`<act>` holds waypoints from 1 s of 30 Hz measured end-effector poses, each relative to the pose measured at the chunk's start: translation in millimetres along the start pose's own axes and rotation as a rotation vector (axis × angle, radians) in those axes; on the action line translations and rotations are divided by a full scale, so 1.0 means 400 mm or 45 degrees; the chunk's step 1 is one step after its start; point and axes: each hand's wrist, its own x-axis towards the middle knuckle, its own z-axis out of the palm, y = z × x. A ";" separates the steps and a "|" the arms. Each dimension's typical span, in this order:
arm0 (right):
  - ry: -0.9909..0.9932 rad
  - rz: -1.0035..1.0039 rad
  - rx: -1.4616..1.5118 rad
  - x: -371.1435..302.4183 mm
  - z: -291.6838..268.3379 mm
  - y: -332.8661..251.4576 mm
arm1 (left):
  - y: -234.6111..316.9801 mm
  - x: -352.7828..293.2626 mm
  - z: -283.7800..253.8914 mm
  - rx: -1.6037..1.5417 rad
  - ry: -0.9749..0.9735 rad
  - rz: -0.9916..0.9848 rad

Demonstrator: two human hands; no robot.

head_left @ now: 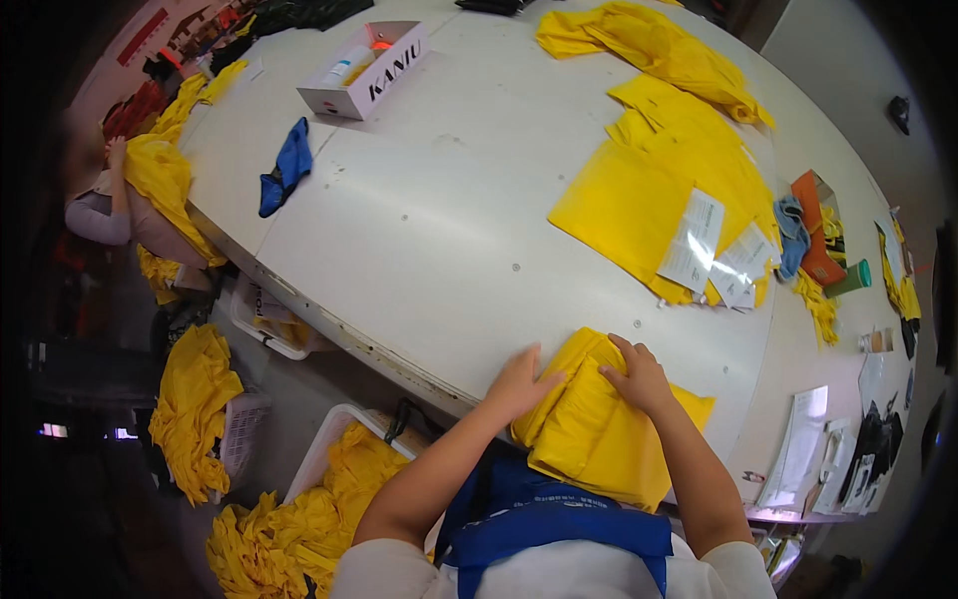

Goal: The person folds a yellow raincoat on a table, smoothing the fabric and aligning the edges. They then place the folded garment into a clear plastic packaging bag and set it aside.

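A folded yellow garment lies at the table's near edge, right in front of my body. It is a thick bundle with creases running along its top, and a flatter yellow layer reaches out to its right. My left hand rests against the bundle's left side, fingers stretched out and thumb on the cloth. On its upper right part lies my right hand, fingers spread and slightly bent, thumb pointing inward. Both hands touch the fabric without closing around it. The bundle's underside is hidden.
Beyond lie flat yellow garments with printed sheets on top. A white box and blue cloth sit farther off. An orange box stands right. Baskets of yellow cloth and a seated person are left.
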 end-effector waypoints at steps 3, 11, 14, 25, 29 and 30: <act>0.091 -0.214 0.220 0.011 0.018 0.040 | -0.015 -0.066 0.046 -0.080 -0.205 -0.056; -0.094 -0.306 0.738 -0.024 0.013 0.081 | 0.031 -0.110 0.050 -0.427 -0.292 0.061; -0.159 -0.409 0.878 -0.088 -0.054 0.043 | 0.087 -0.142 0.033 -0.615 -0.445 0.134; -0.353 -0.520 0.855 -0.085 -0.106 0.088 | 0.078 -0.102 0.070 -0.712 -0.284 -0.066; -0.384 -0.376 0.916 -0.100 -0.110 0.088 | 0.064 -0.086 0.098 -0.527 -0.087 0.182; -0.417 -0.315 0.913 -0.103 -0.114 0.091 | 0.066 -0.085 0.100 -0.490 -0.083 0.143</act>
